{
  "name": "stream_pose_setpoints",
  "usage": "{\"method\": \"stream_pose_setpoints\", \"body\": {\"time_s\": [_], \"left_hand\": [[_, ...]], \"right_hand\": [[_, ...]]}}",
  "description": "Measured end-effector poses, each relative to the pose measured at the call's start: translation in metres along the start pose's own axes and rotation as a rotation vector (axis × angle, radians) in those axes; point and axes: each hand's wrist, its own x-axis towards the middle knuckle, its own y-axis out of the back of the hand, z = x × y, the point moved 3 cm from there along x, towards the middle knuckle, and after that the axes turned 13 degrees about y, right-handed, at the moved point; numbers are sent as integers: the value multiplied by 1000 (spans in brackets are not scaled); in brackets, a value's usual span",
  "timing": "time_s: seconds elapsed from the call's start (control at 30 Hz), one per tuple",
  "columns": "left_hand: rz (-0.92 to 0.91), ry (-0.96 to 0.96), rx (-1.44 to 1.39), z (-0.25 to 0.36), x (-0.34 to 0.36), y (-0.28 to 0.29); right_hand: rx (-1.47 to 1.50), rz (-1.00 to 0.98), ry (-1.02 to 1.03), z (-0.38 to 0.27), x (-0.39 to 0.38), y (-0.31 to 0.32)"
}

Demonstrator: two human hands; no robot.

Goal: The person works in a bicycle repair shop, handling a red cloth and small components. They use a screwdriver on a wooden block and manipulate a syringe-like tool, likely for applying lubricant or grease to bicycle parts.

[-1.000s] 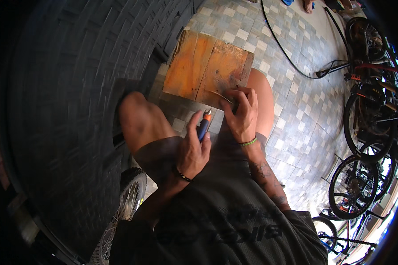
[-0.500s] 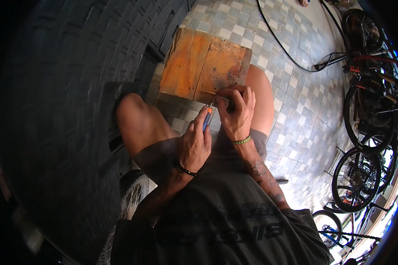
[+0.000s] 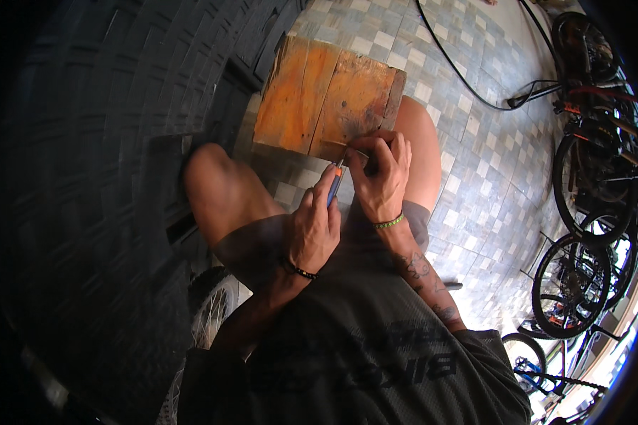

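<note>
While a worn, cracked orange wood block (image 3: 326,99) lies on the tiled floor (image 3: 461,156) between the knees, a blue-and-orange-handled tool (image 3: 334,185) is clenched in the left hand (image 3: 314,228), and a thin strip (image 3: 351,147) is pinched at the block's near edge by the curled right hand (image 3: 381,177).
</note>
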Motion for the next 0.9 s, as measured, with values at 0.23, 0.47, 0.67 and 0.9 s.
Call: {"method": "stream_pose_setpoints", "body": {"time_s": [0.23,0.47,0.67,0.9], "left_hand": [[87,-54,13,-2,2,-3],[86,-80,5,2,3,-2],[63,-68,-7,4,2,-1],[77,-14,75,2,0,-4]], "right_hand": [[0,0,-5,2,0,0],[27,-11,-13,3,1,2],[3,-2,8,1,2,1],[-5,-1,9,3,4,1]]}}
